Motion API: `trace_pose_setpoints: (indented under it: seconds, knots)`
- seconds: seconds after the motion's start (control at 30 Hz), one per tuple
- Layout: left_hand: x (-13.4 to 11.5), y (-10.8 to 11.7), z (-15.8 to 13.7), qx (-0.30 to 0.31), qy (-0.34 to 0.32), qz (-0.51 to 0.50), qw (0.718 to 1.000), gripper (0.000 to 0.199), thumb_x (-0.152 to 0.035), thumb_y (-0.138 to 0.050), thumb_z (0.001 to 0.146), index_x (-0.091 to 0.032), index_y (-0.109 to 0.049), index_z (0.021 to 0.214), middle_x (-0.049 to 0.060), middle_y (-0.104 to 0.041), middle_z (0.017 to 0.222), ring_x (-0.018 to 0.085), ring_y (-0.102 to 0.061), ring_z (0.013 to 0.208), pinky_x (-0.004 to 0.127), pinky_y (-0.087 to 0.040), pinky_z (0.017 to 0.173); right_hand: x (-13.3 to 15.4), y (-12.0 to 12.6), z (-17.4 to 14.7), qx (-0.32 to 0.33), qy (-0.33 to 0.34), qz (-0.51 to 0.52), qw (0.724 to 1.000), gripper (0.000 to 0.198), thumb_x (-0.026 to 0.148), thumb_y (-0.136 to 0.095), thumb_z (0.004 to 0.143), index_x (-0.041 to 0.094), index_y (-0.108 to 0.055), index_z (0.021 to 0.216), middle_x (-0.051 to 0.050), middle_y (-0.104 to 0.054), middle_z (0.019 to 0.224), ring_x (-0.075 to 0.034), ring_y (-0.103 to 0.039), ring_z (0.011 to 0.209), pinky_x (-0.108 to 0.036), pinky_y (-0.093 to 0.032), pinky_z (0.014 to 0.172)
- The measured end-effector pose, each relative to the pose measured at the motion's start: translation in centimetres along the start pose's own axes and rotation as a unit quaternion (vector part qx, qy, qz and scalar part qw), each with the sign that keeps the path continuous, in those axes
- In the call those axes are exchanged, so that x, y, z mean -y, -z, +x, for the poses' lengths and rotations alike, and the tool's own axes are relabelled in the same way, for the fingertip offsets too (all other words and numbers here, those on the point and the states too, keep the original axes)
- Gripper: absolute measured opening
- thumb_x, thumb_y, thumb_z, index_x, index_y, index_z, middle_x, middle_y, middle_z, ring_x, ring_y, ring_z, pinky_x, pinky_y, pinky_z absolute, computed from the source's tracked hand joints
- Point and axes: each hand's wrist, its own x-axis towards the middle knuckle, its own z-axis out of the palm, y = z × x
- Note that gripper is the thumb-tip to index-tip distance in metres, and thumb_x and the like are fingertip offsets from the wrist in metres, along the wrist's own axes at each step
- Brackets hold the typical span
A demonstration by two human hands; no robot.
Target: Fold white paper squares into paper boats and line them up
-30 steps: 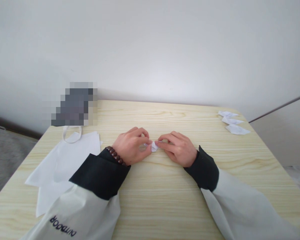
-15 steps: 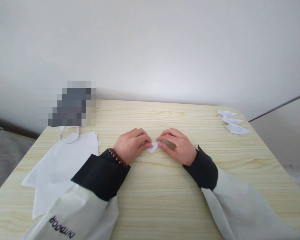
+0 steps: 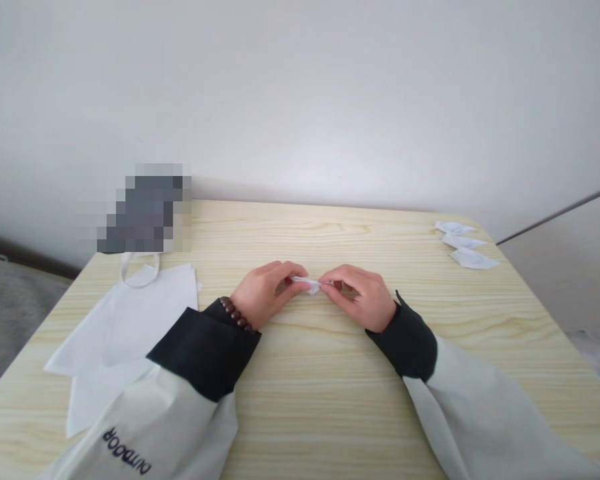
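A small piece of folded white paper (image 3: 307,285) is held just above the middle of the table, between my two hands. My left hand (image 3: 270,290) pinches its left part between thumb and fingers. At the opposite end, my right hand (image 3: 357,295) has thumb and fingertips closed on the paper's tip. My fingers cover both ends, so only the middle of the folded shape shows. Three folded white paper shapes (image 3: 474,259) with pointed ends lie in a row at the far right of the table.
Flat white paper sheets (image 3: 150,317) overlap on the left of the wooden table (image 3: 320,413), partly under my left sleeve. Behind them are a white loop (image 3: 140,272) and a dark, pixelated object (image 3: 140,213). A white wall (image 3: 310,100) rises along the table's back edge.
The folded paper has turned and looks narrower. My right fingers have shifted slightly and now pinch its right tip; my left hand has moved a little to the right.
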Motion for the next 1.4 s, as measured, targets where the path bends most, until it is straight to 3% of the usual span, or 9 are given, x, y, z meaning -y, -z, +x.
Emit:
trace_pose_setpoints:
  seconds: [0.2,0.37,0.6,0.8,0.93,1.07,1.4]
  knots:
    - [-0.2,0.3,0.0,0.014,0.048,-0.056,0.997,0.026,-0.04,-0.053,0.083,-0.021,-0.071,0.087,0.0,-0.072,0.076,0.011,-0.061,0.062,0.02,-0.044,0.061,0.1,0.0,0.3,-0.037,0.017,0.025,0.999,0.008,0.018,-0.055,0.084,0.019,-0.063,0.085,-0.003,-0.067,0.08,-0.011,-0.06,0.07,-0.023,-0.049,0.063]
    - [-0.7,0.5,0.0,-0.007,0.068,-0.091,0.993,0.025,-0.038,-0.056,0.081,-0.019,-0.072,0.082,0.001,-0.072,0.073,0.012,-0.061,0.059,0.02,-0.043,0.058,0.4,0.0,0.5,-0.058,-0.04,0.061,0.996,0.006,0.018,-0.059,0.081,0.02,-0.065,0.08,-0.003,-0.069,0.077,-0.012,-0.063,0.07,-0.026,-0.051,0.065]
    - [-1.1,0.6,0.2,-0.002,0.115,-0.128,0.985,0.026,-0.039,-0.056,0.08,-0.018,-0.071,0.079,-0.002,-0.065,0.059,0.008,-0.048,0.048,0.019,-0.037,0.048,0.4,-0.2,0.4,-0.072,-0.107,0.109,0.986,0.004,0.022,-0.065,0.077,0.019,-0.067,0.077,-0.002,-0.07,0.073,-0.013,-0.063,0.067,-0.025,-0.05,0.062]
    - [-1.2,0.4,0.2,0.017,0.126,-0.147,0.981,0.027,-0.039,-0.064,0.072,-0.015,-0.069,0.082,-0.005,-0.055,0.052,0.006,-0.037,0.043,0.017,-0.03,0.043,0.6,-0.3,0.4,-0.082,-0.1,0.096,0.987,0.005,0.024,-0.065,0.077,0.02,-0.067,0.078,-0.002,-0.071,0.075,-0.013,-0.064,0.067,-0.025,-0.051,0.063]
    - [-1.1,0.4,0.1,0.016,0.119,-0.121,0.985,0.025,-0.038,-0.061,0.075,-0.015,-0.069,0.078,-0.004,-0.054,0.051,0.007,-0.041,0.045,0.018,-0.033,0.046,0.8,-0.3,0.5,-0.061,-0.092,0.07,0.991,0.009,0.025,-0.065,0.077,0.019,-0.067,0.083,-0.001,-0.068,0.07,-0.011,-0.059,0.06,-0.024,-0.049,0.06]
    - [-1.1,0.6,0.1,0.016,0.106,-0.119,0.987,0.023,-0.037,-0.061,0.075,-0.016,-0.07,0.077,-0.001,-0.064,0.06,0.009,-0.051,0.053,0.019,-0.039,0.053,1.0,-0.3,0.5,-0.032,-0.065,0.052,0.996,0.007,0.023,-0.059,0.081,0.019,-0.065,0.081,-0.001,-0.067,0.071,-0.01,-0.058,0.061,-0.022,-0.047,0.058]
    - [-0.9,1.1,0.2,0.08,0.101,-0.266,0.955,0.027,-0.034,-0.052,0.083,-0.014,-0.071,0.08,0.003,-0.072,0.072,0.013,-0.063,0.062,0.021,-0.049,0.059,0.8,-0.1,0.5,-0.052,-0.05,0.036,0.997,0.009,0.022,-0.059,0.082,0.019,-0.064,0.076,-0.001,-0.068,0.071,-0.01,-0.058,0.062,-0.022,-0.045,0.057]
